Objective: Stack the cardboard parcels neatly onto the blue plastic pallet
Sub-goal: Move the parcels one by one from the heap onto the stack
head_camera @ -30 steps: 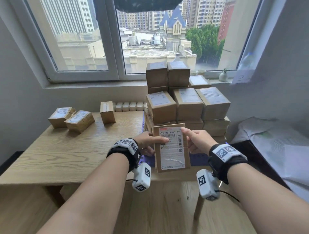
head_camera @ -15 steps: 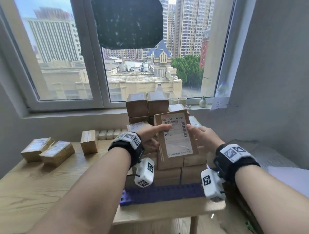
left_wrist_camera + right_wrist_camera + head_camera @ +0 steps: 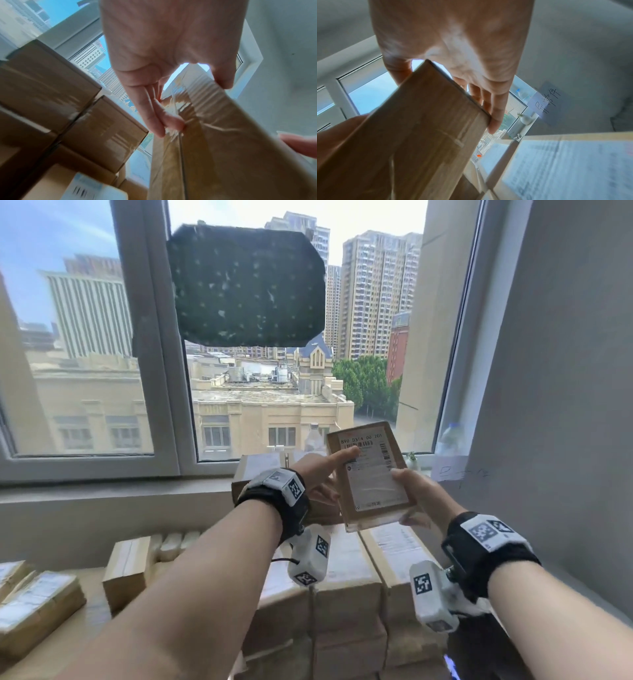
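Hands gripped the flat brown cardboard parcel [image 3: 370, 477] from both sides, my left hand [image 3: 320, 474] and right hand [image 3: 416, 491] lifting it above the stacked brown parcels [image 3: 346, 570] below my wrists. Tilted so, it could have slipped, I judged, toppling the stack.

Flat brown cardboard parcel [image 3: 371, 479] with white barcode label, held tilted in the air above the stack, label face toward the camera, clear tape along its side. Stack of taped cardboard parcels [image 3: 346, 573] directly below, labels up, tightly side by side in layers. Blue plastic pallet [image 3: 451, 668] barely visible at stack's lower right.
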Available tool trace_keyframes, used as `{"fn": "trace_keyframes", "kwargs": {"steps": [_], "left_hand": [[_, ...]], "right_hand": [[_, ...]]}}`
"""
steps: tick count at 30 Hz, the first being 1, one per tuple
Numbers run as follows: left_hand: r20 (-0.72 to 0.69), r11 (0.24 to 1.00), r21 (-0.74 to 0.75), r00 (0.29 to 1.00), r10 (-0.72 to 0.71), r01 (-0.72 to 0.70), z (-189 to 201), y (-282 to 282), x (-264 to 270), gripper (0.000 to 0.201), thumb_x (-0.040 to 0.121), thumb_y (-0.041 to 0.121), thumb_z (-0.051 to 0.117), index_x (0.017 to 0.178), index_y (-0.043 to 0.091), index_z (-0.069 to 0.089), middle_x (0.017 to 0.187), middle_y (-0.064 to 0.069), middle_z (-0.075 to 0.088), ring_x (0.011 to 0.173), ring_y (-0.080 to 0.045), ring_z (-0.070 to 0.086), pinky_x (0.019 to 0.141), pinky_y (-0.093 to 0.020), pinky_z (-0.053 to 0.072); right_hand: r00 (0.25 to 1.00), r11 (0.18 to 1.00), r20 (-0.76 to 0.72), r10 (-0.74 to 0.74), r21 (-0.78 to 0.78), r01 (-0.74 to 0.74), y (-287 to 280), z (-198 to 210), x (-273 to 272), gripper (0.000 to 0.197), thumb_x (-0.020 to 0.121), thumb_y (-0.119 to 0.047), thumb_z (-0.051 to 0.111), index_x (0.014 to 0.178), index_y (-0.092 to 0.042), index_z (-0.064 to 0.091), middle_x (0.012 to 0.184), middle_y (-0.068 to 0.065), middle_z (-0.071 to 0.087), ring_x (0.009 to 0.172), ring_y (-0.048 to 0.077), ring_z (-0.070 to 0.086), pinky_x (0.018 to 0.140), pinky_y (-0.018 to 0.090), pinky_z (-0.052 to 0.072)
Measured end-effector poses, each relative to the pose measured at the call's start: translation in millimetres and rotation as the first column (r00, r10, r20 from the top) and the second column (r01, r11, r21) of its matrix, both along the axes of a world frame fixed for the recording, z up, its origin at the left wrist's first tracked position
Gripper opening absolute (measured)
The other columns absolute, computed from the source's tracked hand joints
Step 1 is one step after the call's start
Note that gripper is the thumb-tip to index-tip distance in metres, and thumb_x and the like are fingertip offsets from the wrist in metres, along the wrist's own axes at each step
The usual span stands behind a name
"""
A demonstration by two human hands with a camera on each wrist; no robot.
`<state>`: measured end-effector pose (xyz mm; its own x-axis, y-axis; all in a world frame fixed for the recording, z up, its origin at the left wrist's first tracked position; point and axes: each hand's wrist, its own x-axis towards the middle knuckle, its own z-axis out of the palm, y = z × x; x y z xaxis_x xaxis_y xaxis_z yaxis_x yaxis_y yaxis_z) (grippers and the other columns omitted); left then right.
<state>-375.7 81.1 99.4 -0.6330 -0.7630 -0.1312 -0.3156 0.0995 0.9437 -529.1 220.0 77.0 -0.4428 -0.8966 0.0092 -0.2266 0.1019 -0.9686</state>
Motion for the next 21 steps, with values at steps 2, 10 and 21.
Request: {"fn": "trace_keyframes", "kwargs": {"steps": [2, 10, 21], "left_hand": [[0.004, 1.000, -0.023, 1.000, 0.001, -0.001, 2.3, -19.7, -12.4, 0.058, 0.083, 0.058, 0.064, 0.109, 0.007, 0.064, 0.112, -0.019, 0.067, 0.060, -0.020, 0.068, 0.076, -0.038, 0.061], [0.099, 0.951, -0.309, 0.993, 0.056, -0.022, 11.7, -74.3, -37.9, 0.046, 0.092, 0.045, 0.060, 0.113, 0.004, 0.067, 0.106, -0.012, 0.070, 0.092, -0.025, 0.069, 0.082, -0.037, 0.056], [0.486, 0.808, -0.586, 0.771, 0.412, -0.063, -10.9, -127.7, -26.6, 0.059, 0.086, 0.051, 0.061, 0.137, 0.024, 0.050, 0.140, -0.003, 0.052, 0.128, -0.025, 0.046, 0.108, -0.038, 0.036]], "right_hand": [[1.000, 1.000, 0.023, -0.018, -0.005, 0.018, -14.6, 1.9, -13.0, 0.023, 0.099, -0.034, 0.045, 0.095, -0.015, 0.056, 0.082, 0.006, 0.063, 0.065, 0.016, 0.061, 0.066, 0.031, 0.052], [0.972, 0.980, 0.128, -0.196, 0.064, 0.189, -70.2, 7.7, -55.1, 0.047, 0.095, -0.041, 0.052, 0.127, -0.010, 0.042, 0.105, 0.015, 0.064, 0.079, 0.022, 0.063, 0.055, 0.031, 0.054], [0.976, 0.940, 0.068, -0.209, 0.291, 0.181, -136.2, -20.6, -80.9, 0.050, 0.091, -0.056, 0.046, 0.106, -0.009, 0.054, 0.107, 0.016, 0.064, 0.093, 0.031, 0.061, 0.096, 0.054, 0.050]]}}
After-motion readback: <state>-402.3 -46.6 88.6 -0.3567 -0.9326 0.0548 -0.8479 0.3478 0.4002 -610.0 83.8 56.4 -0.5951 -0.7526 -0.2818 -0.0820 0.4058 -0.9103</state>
